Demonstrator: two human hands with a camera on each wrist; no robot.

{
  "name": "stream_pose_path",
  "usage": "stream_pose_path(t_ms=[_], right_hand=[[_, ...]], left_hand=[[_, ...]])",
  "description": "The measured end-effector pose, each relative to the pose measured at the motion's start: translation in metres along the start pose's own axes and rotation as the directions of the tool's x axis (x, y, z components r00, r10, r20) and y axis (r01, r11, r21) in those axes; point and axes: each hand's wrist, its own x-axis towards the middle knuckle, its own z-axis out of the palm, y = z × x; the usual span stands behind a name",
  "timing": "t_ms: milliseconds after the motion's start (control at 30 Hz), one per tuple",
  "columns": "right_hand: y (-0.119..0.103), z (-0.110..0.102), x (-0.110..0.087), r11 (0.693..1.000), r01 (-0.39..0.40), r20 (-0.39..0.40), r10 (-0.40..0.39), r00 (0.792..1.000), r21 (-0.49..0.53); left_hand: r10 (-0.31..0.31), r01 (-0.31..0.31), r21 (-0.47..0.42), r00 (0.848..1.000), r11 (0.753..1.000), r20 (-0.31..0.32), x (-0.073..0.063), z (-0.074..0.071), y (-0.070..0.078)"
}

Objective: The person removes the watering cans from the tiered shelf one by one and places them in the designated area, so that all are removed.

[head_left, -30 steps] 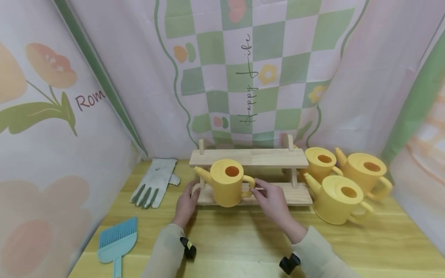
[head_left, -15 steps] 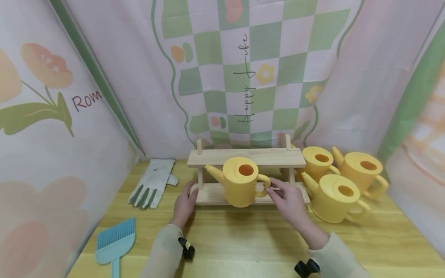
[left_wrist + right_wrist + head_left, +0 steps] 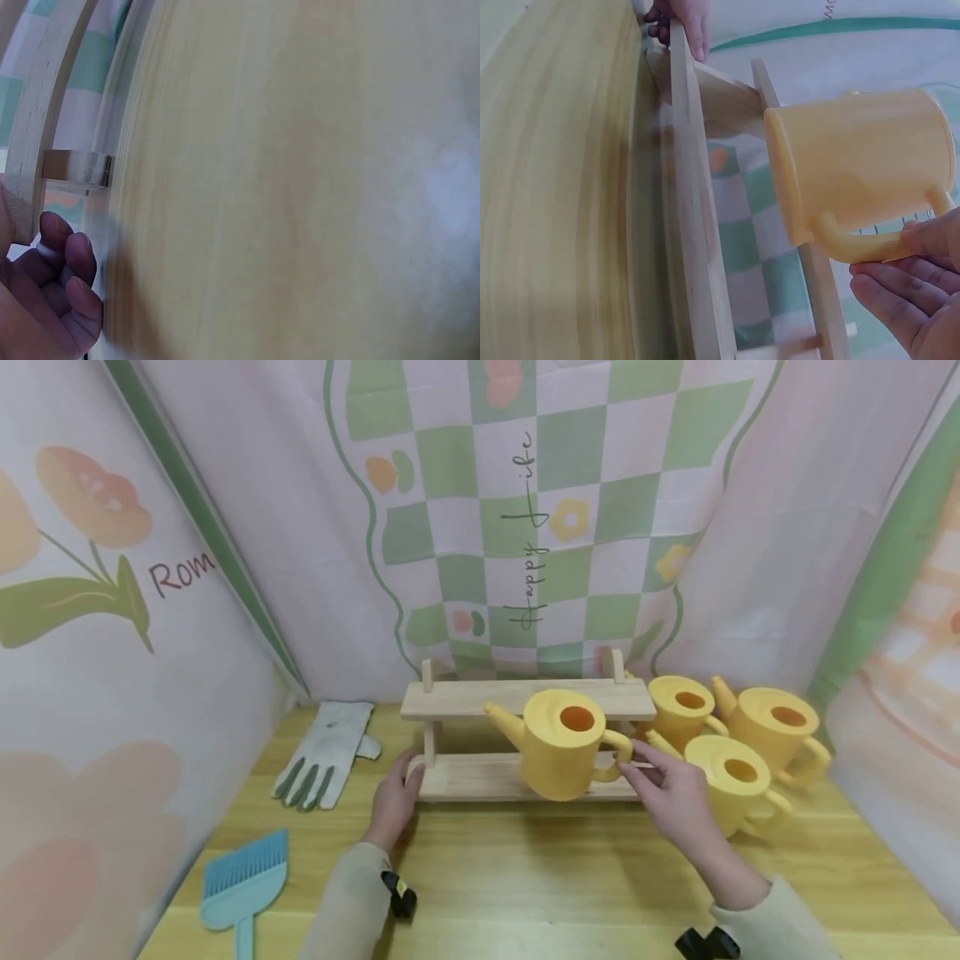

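A yellow watering can (image 3: 558,756) with an orange opening hangs in front of the two-tier wooden rack (image 3: 468,777), its spout towards the left. Its handle is pinched by my right hand (image 3: 671,789), thumb against fingers. From the right wrist view, a gap shows between the can's base and the rack's lower board. At the left end of that board, my left hand (image 3: 392,797) holds on, thumb on top and fingers curled beneath; these curled fingers (image 3: 79,259) show in the left wrist view.
Several more yellow watering cans (image 3: 776,718) stand at the right, one partly behind my right hand. A grey-white glove (image 3: 326,752) lies on the wooden table (image 3: 525,877) at the left, with a light-blue brush (image 3: 243,889) nearer me. Patterned cloth hangs behind.
My right hand has carried the watering can rightwards along the rack, and slightly up. My left hand has stayed on the board's left end.
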Motion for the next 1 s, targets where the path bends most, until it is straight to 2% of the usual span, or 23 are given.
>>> stream_pose_path(t_ms=[200, 333, 900, 1000], right_hand=[[0.006, -0.022, -0.005, 0.996, -0.002, -0.039, -0.001, 0.999, -0.085], [0.011, -0.035, -0.009, 0.994, -0.001, -0.078, -0.008, 0.997, -0.108], [0.014, -0.081, -0.018, 0.992, -0.070, -0.158, 0.052, 0.986, -0.109], [0.015, -0.092, -0.022, 0.993, -0.074, -0.173, 0.057, 0.983, -0.096]], left_hand=[[0.008, -0.008, -0.008, 1.000, 1.000, 0.009, 0.000, -0.001, 0.001], [0.012, -0.012, -0.008, 1.000, 1.000, 0.010, -0.001, -0.001, 0.001], [-0.007, 0.007, 0.008, 1.000, 1.000, 0.031, 0.000, 0.000, -0.002], [0.005, -0.006, 0.007, 1.000, 1.000, 0.024, -0.001, 0.000, -0.001]])
